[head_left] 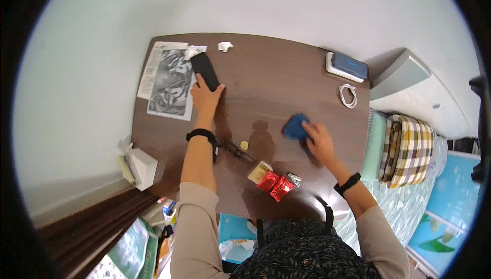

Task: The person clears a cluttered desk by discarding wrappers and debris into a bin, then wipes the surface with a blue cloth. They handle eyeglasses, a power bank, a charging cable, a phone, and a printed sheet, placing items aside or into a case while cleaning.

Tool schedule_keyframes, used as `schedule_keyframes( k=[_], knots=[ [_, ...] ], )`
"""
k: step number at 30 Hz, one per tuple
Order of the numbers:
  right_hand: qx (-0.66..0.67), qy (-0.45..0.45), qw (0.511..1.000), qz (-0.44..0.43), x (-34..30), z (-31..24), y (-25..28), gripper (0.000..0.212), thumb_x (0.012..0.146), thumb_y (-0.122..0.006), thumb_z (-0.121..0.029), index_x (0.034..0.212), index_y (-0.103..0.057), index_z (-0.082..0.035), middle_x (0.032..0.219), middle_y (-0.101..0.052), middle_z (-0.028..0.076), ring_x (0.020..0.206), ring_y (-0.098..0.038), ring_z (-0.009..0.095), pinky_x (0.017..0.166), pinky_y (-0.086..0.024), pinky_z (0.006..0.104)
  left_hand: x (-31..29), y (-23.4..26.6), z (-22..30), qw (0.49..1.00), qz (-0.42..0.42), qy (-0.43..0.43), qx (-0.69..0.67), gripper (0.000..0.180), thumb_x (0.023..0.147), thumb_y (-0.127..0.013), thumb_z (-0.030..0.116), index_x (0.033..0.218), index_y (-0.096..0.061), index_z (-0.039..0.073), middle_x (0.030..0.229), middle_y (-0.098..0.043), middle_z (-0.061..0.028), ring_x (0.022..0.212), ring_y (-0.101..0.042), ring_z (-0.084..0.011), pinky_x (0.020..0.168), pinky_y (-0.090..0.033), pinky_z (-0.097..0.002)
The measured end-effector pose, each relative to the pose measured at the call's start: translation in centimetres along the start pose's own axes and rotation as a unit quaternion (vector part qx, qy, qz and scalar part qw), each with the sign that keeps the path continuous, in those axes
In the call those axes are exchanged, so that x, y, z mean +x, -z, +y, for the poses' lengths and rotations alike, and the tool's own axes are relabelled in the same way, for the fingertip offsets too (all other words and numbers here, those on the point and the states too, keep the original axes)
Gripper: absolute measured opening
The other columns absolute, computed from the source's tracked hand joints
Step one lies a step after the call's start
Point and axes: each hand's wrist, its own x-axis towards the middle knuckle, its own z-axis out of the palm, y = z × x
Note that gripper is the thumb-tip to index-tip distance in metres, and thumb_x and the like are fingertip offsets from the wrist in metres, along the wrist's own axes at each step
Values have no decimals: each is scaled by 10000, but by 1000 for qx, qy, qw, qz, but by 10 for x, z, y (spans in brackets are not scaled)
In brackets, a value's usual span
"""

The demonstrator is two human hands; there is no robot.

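My left hand [207, 97] grips the near end of a flat black oblong object [203, 69], perhaps a case or phone, with the thumb along its right side. This object lies slantwise at the right edge of a printed black-and-white picture sheet [171, 82]. On the right half of the table, my right hand [321, 143] holds a blue cloth [295, 127] against the brown tabletop [255, 79]. Its fingers are slightly blurred. Between my forearms lie red shiny packets [276, 184], a pale yellowish packet [260, 171] and a small yellow round piece [244, 145].
Crumpled white tissue [225, 46] lies at the far edge. At the far right are a dark blue box on a white one [349, 67] and a coiled white cable [348, 96]. A white box [140, 169] stands at the near left corner. A bed with a folded plaid blanket [411, 151] adjoins the right side.
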Motion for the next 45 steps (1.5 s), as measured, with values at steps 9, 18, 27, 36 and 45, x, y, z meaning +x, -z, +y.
schedule_keyframes(
  k=[9, 18, 27, 36, 45],
  knots=[
    [-131, -183, 957, 183, 158, 13, -44, 624, 861, -672, -106, 1438, -441, -47, 1293, -510, 215, 1171, -482, 406, 1005, -423, 476, -33, 37, -11, 777, -190, 97, -592, 769, 900, -650, 382, 1496, -345, 5, 1391, -479, -245, 1214, -525, -325, 955, -481, -458],
    [79, 48, 995, -35, 123, -82, -44, 647, 859, -729, -221, 1428, -466, -61, 1321, -514, 184, 1139, -531, 351, 966, -473, 437, -90, 93, 37, 404, -358, 95, -837, 674, 938, -651, 251, 1480, -354, -19, 1423, -473, -198, 1215, -548, -319, 1015, -475, -415],
    [557, -210, 803, -33, 127, -89, -7, 626, 1020, -559, -277, 1515, -302, 7, 1366, -505, 121, 1217, -509, 204, 1028, -432, 319, -137, 45, 110, 937, -103, -233, -239, 911, 820, -768, 317, 1526, -284, 7, 1342, -456, -261, 1230, -491, -406, 996, -446, -451],
    [414, -233, 879, -40, 87, 57, 71, 469, 1040, -513, -349, 1419, -534, -73, 1170, -620, 38, 1019, -555, 118, 853, -456, 240, -130, 24, 109, 891, -287, -288, -203, 803, 844, -747, 370, 1470, -398, 8, 1483, -396, -241, 1355, -386, -412, 1124, -320, -484],
    [418, -176, 888, 77, 136, 108, 89, 416, 1052, -482, -345, 1321, -610, -55, 1024, -643, 12, 880, -557, 103, 761, -465, 254, -106, 21, 119, 873, -278, -397, -46, 766, 840, -714, 466, 1446, -467, 69, 1532, -373, -200, 1458, -272, -371, 1192, -182, -536]
  ],
)
